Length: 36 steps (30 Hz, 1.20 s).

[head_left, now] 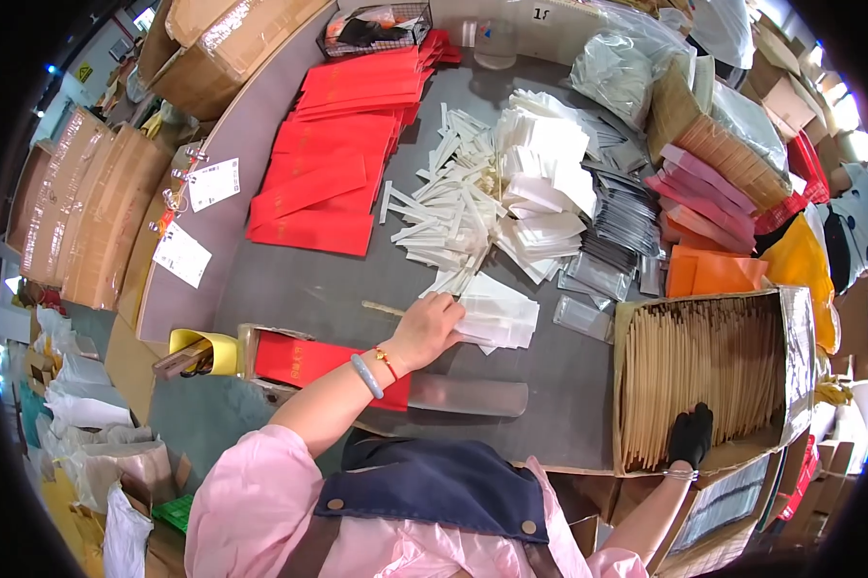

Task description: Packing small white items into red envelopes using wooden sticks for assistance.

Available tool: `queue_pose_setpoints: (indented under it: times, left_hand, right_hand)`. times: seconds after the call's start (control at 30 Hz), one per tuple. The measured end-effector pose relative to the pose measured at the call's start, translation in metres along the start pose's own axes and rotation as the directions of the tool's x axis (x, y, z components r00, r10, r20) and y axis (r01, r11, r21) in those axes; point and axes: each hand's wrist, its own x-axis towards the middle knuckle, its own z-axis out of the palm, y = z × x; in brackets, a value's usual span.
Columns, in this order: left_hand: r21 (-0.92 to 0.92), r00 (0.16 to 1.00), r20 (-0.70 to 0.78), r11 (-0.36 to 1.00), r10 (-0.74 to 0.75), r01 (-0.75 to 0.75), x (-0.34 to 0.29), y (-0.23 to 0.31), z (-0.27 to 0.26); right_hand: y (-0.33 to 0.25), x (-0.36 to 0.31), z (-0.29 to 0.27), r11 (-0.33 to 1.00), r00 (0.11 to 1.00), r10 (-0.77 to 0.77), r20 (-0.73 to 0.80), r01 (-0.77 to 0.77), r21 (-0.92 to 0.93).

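My left hand (428, 329), bare, with a bangle and a red cord at the wrist, is closed with its fingertips on the left edge of some white paper packets (503, 313). A thin tan strip (383, 308) sticks out just left of it. My right hand (690, 437), in a black glove, reaches over the near side of a cardboard box (796, 361). Its fingers are bent down onto the thin tan sticks (708, 356) packed upright there; the fingertips are hidden. Below my left forearm lie a red packet (304, 360) and a clear plastic sleeve (472, 396).
Red envelopes (323, 178) lie in overlapping piles at the far left. White strips (453, 207), white packets (544, 144) and dark packets (621, 217) cover the middle. Orange envelopes (708, 272) sit behind the box. A yellow container (217, 353) stands at the left edge.
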Motion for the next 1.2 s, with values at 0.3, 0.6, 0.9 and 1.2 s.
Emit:
queue_pose_setpoints:
  times: [0.3, 0.6, 0.9, 1.2]
  left_hand:
    - [-0.044, 0.998, 0.043, 0.998, 0.056, -0.054, -0.006, -0.005, 0.002]
    - [-0.221, 0.936, 0.301, 0.968, 0.184, -0.119, -0.026, 0.041, -0.052]
    - [0.028, 0.947, 0.272, 0.982, 0.173, -0.187, -0.059, 0.053, -0.045]
    - [0.181, 0.974, 0.225, 0.982, 0.009, -0.051, -0.074, 0.06, -0.042]
  right_hand:
    - [0.01, 0.004, 0.026, 0.999, 0.992, -0.027, -0.123, 0.024, -0.022]
    - [-0.012, -0.005, 0.0, 0.986, 0.955, 0.119, -0.272, -0.082, 0.145]
    - [-0.174, -0.061, 0.004, 0.675, 0.833, -0.538, -0.129, 0.517, 0.526]
    - [-0.211, -0.082, 0.011, 0.539, 0.714, -0.7, 0.024, 0.505, 0.674]
